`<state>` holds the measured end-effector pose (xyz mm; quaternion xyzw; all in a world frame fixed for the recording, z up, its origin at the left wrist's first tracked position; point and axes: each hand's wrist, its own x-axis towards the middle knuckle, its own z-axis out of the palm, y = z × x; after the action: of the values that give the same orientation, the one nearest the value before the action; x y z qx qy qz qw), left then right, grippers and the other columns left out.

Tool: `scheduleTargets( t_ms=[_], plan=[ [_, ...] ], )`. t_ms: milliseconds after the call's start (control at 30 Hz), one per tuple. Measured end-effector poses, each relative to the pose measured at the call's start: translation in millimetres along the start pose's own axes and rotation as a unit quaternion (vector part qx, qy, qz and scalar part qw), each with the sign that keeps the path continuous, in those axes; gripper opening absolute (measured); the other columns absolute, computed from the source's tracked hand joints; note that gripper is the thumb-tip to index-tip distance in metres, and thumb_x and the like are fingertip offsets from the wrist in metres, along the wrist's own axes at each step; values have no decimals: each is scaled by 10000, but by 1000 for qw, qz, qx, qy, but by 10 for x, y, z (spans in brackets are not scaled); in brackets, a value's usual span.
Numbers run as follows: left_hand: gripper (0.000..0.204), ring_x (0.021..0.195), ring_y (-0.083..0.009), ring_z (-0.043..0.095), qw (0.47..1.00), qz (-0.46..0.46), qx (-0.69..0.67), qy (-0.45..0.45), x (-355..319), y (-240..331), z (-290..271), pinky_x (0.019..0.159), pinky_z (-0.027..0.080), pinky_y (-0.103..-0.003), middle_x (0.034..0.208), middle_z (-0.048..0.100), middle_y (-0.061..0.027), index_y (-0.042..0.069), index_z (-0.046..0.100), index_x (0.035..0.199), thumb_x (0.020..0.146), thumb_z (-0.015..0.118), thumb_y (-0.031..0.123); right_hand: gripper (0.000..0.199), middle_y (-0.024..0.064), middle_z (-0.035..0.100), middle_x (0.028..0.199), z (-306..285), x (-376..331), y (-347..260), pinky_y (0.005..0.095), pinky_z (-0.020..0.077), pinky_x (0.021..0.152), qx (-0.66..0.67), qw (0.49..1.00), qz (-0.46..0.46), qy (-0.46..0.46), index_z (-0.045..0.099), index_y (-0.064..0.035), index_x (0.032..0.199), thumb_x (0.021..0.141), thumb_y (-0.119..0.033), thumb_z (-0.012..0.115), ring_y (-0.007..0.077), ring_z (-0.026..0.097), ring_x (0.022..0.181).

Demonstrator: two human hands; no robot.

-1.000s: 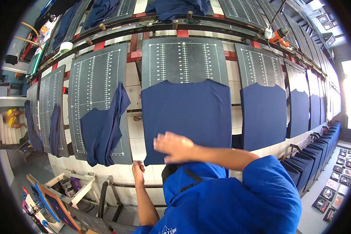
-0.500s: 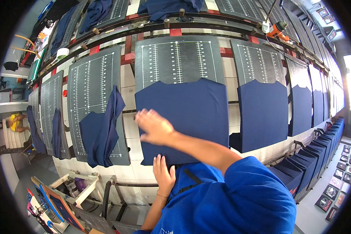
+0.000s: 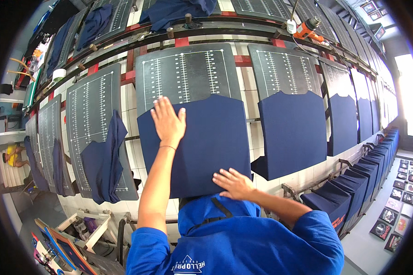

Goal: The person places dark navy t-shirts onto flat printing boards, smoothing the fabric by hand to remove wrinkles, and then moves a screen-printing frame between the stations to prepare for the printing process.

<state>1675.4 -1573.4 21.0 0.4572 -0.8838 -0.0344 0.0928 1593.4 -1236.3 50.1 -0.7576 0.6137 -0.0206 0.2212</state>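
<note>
A navy blue fabric piece (image 3: 206,142), cut like a shirt panel, lies smooth over the lower part of a dark board (image 3: 195,73) marked with white ruled scales. My left hand (image 3: 168,121) rests flat near the fabric's upper left edge, fingers stretched out and the tips reaching its neckline. Down at the lower right of the same piece, my right hand (image 3: 234,183) lies with its fingers extended on the cloth. Neither hand holds anything.
Similar boards stand to both sides; the right one carries a navy panel (image 3: 293,133), the left a bunched navy piece (image 3: 98,165). An orange heat gun (image 3: 307,28) sits on the far rail. Navy-draped boards (image 3: 326,201) hang at lower right. A person in yellow (image 3: 13,156) is at far left.
My left hand has moved from the fabric's lower left corner up to its top edge. My right hand has swung from the left side to the lower right. The view has shifted slightly.
</note>
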Motion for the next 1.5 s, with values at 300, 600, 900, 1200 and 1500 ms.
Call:
scheduleTargets(
  t_ms=[300,600,900,1200,1500],
  plan=[
    [738,1437,-350,381,891,372,-203,-163,-2236,1182,-326,1173,309,-512,1535,441,-168,8,454,1459,916,597,487,746,235,319,1600,-894,1280,1808,530,163,1239,-3,943,198,268,352,57,1512,994,-452,524,422,234,1505],
    [765,1503,-397,259,998,34,-53,-4,-137,-59,-95,1226,189,-529,1605,300,-248,-68,297,1532,998,518,433,825,254,332,1588,143,-317,-33,551,180,1228,50,974,223,13,359,69,1504,946,-495,585,411,267,1499],
    [701,1476,-435,305,971,153,-123,-139,-940,-110,-550,1210,230,-543,1583,327,-275,-94,340,1498,999,500,372,854,292,301,1589,-162,985,-213,508,190,1239,1,959,265,103,327,112,1500,957,-506,557,416,254,1504],
    [224,1145,-381,581,930,-129,-343,12,-2395,-2638,-1326,1029,421,-455,1202,629,-199,-16,661,1124,933,586,77,812,187,347,1600,25,2421,-1614,558,190,1225,-43,983,154,93,382,5,1523,976,-588,480,368,268,1506],
    [190,872,-403,542,991,-80,-108,-5,-2410,-4702,-1254,773,420,-521,893,563,-182,12,582,913,853,710,139,592,234,451,1504,246,3672,-2668,507,291,1177,87,901,238,353,475,-1,1430,920,-241,656,391,394,1422]
  ],
)
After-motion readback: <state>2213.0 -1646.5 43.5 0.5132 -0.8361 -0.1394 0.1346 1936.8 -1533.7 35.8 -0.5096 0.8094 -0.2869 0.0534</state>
